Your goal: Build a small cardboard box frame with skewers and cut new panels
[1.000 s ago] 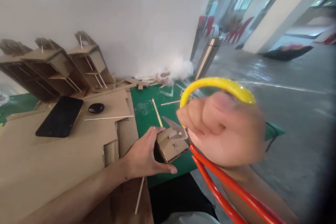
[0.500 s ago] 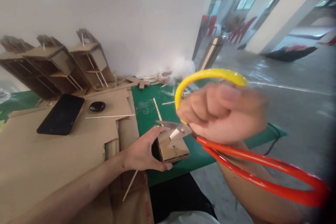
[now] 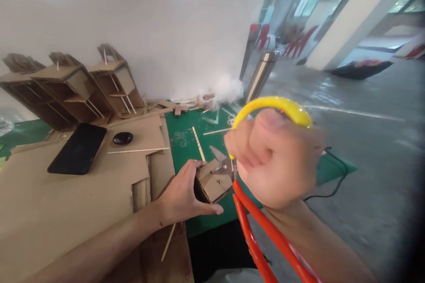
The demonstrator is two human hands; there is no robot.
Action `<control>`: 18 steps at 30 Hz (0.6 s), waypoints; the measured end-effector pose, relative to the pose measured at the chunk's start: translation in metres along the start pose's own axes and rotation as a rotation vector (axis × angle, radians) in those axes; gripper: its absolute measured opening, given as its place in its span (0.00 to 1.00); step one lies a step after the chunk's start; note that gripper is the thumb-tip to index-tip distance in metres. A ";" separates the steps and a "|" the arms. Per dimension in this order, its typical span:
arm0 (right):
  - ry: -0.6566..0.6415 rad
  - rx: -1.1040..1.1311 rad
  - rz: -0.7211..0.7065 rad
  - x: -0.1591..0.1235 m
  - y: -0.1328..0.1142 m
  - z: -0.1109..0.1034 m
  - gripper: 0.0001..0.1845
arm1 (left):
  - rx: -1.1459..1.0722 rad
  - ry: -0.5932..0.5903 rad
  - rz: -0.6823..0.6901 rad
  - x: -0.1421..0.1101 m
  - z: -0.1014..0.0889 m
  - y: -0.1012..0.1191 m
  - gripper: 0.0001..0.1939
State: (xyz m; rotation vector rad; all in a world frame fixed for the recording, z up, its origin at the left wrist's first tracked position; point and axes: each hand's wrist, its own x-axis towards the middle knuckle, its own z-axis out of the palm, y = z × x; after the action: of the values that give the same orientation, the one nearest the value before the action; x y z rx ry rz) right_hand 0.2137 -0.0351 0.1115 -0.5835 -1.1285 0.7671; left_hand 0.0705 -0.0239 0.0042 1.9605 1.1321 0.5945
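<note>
A green surface [image 3: 182, 136] runs beneath everything, its left part overlaid by a broad cardboard sheet [image 3: 83, 194]. Three cardboard shelf units [image 3: 123, 80] lean in a row at the back left, and a steel bottle [image 3: 260, 77] stands back right. The scissors [image 3: 226, 166] have their blades parted over a small box; contact is unclear. Their yellow handle is wrapped in the tightly curled right hand [image 3: 272, 163], while the red handle hangs away below. The left hand [image 3: 181, 194], thumb and fingers set wide, holds the left side of that cardboard box [image 3: 210, 188]. A smartphone [image 3: 78, 148] lies on the sheet, with a black disc [image 3: 122, 138] beside it and a thin stick [image 3: 137, 151] nearby. A tiny metallic piece [image 3: 219, 182] sits on the box's top.
</note>
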 end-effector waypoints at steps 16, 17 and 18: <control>-0.663 0.415 0.175 0.039 0.019 -0.023 0.31 | -0.183 -0.161 0.101 0.004 -0.014 -0.009 0.43; -0.701 0.426 0.183 0.041 0.019 -0.024 0.31 | -0.210 -0.190 0.113 0.005 -0.015 -0.010 0.43; -0.748 0.440 0.188 0.043 0.019 -0.024 0.31 | -0.238 -0.216 0.127 0.006 -0.017 -0.011 0.43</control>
State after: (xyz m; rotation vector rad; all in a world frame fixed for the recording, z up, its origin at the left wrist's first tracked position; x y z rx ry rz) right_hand 0.2412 0.0094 0.1139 -0.0084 -1.5259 1.4196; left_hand 0.0561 -0.0088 0.0052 1.8477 0.7719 0.5423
